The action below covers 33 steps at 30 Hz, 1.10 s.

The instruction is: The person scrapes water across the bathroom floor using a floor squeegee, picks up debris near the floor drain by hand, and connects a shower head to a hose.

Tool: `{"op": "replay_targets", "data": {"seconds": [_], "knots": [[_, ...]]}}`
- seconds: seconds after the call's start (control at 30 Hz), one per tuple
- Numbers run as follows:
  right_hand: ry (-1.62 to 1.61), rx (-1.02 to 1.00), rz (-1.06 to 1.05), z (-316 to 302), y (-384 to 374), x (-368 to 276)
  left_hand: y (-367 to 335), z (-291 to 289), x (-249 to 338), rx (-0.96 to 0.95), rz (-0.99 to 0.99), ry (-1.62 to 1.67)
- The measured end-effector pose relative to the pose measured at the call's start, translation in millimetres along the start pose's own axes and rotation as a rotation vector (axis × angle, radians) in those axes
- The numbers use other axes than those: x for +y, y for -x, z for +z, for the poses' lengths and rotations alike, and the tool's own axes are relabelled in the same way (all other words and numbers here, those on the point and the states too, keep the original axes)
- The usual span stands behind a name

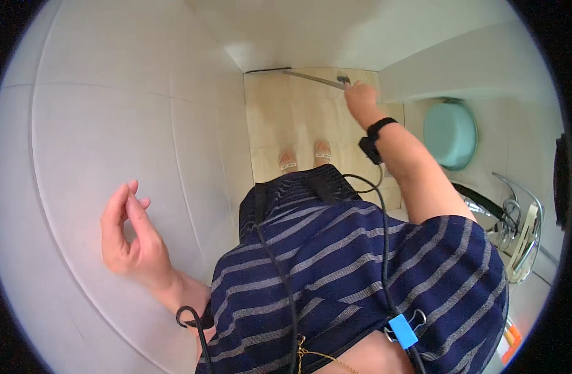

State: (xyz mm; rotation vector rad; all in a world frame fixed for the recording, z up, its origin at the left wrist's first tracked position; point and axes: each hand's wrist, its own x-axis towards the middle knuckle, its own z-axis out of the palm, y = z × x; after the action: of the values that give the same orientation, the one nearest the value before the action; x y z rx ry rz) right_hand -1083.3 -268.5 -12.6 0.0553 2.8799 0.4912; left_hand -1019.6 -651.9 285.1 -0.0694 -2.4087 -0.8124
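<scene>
My right hand point(361, 101) is stretched forward, its fingers closed around the handle of a floor squeegee point(315, 78). The slim grey handle slants off to the left, down to a long dark blade point(267, 70) lying along the far edge of the floor, where it meets the wall. My left hand point(136, 240) hangs in the air at the left, in front of the pale wall. Its fingers are loosely bent, with a gap between thumb and fingers, and nothing is in it.
Light tiled walls point(111, 137) rise close on the left and ahead. Beige floor tiles point(280, 118) lie under my sandalled feet point(323, 149). To the right are a teal basin point(449, 134) and chrome shower fittings point(517, 218). A small dark object point(343, 80) sits near my right hand.
</scene>
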Motion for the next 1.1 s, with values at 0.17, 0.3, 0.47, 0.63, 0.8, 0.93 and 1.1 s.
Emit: {"op": "replay_targets", "data": {"seconds": [0.17, 0.3, 0.47, 0.63, 0.8, 0.93, 1.1], "knots": [[-0.063, -0.352, -0.124, -7.1, -8.5, -7.4, 1.2, -1.9, 2.8, 0.023, -0.062, -0.038], [-0.429, -0.413, -0.224, 20.1, 7.5, 4.9, -1.6, 8.8, 7.4, 0.069, -0.126, -0.093], [-0.279, -0.399, -0.303, 35.1, 41.9, 17.8, -7.8, 14.7, -0.3, 0.073, -0.139, -0.119], [-0.148, -0.632, -0.377, 50.1, 115.9, 96.2, 2.0, 11.2, 13.0, 0.091, -0.141, -0.082], [-0.192, -0.673, -0.353, 15.7, 142.8, 130.7, 3.1, 6.9, 14.7, 0.117, -0.164, -0.029], [-0.469, -0.521, -0.176, 21.6, 116.6, 95.0, 5.7, 9.3, 22.9, 0.117, -0.220, -0.024], [-0.471, -0.430, -0.224, 47.5, 46.1, 41.1, 2.0, 14.1, 28.4, 0.017, -0.171, -0.010]]}}
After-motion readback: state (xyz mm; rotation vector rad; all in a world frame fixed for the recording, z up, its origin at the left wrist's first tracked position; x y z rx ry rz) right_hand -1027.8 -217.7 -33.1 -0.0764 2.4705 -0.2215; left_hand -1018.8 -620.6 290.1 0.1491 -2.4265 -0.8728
